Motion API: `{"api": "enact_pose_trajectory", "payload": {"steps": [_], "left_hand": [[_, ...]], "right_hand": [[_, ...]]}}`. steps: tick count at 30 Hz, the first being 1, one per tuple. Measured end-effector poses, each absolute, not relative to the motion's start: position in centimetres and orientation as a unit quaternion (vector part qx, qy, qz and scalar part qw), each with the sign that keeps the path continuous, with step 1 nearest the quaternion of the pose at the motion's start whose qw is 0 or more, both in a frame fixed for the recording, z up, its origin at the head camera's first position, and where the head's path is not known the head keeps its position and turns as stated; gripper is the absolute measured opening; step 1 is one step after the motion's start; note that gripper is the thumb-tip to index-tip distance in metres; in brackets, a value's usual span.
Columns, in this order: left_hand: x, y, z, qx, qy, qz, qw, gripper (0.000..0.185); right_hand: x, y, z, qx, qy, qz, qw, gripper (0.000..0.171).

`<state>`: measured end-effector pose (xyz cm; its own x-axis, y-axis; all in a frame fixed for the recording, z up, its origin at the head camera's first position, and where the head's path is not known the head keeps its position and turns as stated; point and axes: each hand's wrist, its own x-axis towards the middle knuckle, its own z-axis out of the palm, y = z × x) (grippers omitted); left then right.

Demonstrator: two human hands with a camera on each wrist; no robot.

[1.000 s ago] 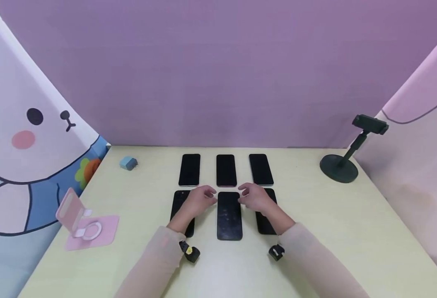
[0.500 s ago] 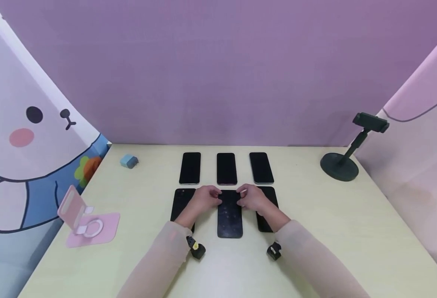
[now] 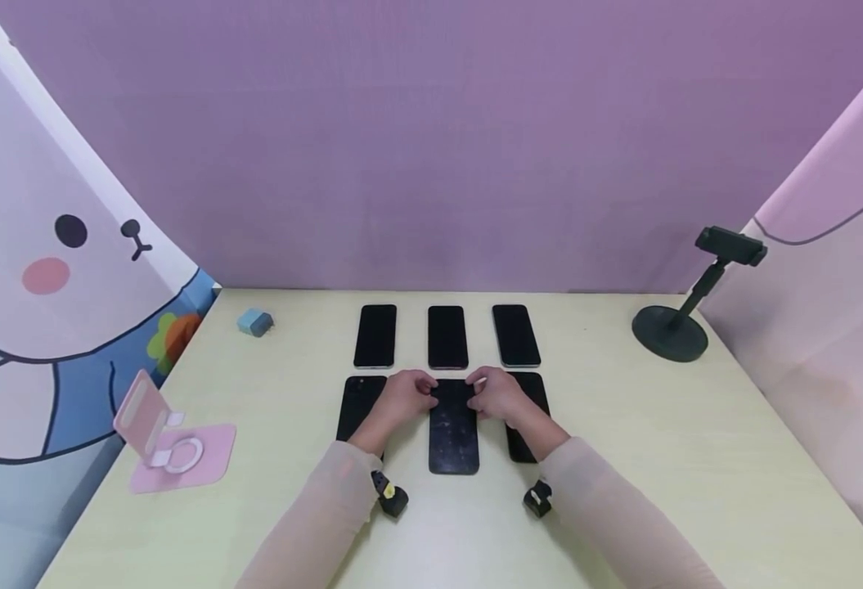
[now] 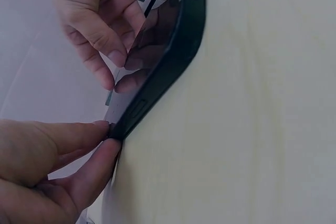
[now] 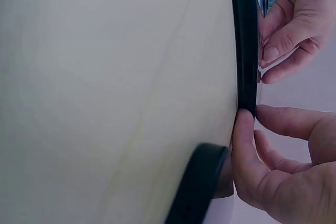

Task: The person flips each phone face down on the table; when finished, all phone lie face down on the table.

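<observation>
Pinching the far end of the middle front phone (image 3: 453, 427) from both sides, left hand (image 3: 405, 395) at one far corner and right hand (image 3: 500, 393) at the other, each grip clamped thumb-and-finger on its rim, likely for purchase on the thin edge. Lying flat on the bench (image 3: 696, 458) in the row nearer the front edge, between two other phones, three more (image 3: 447, 336) toward the back edge.

Six black phones (image 3: 453, 425) lie on a pale yellow table (image 3: 696, 458), with a pink stand (image 3: 169, 438), a dark green holder (image 3: 685, 315), and a purple backdrop (image 3: 431, 139).
</observation>
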<state>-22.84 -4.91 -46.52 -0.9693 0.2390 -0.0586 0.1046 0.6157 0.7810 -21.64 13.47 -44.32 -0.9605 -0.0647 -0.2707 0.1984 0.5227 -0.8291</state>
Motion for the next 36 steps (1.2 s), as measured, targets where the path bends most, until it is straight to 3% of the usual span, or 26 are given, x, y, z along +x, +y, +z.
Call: {"api": "enact_pose_trajectory", "payload": {"steps": [18,36], "left_hand": [[-22.5,-4.6,-46.7,0.112,0.9,0.419,0.049,0.017],[-21.6,-2.8,-47.1,0.093,0.79,0.603,0.068,0.02]], "right_hand": [[-21.7,13.8,-44.3,0.038,0.838,-0.53,0.125,0.034],[-21.5,14.1,-42.4,-0.005,0.802,-0.593,0.077,0.043]]}}
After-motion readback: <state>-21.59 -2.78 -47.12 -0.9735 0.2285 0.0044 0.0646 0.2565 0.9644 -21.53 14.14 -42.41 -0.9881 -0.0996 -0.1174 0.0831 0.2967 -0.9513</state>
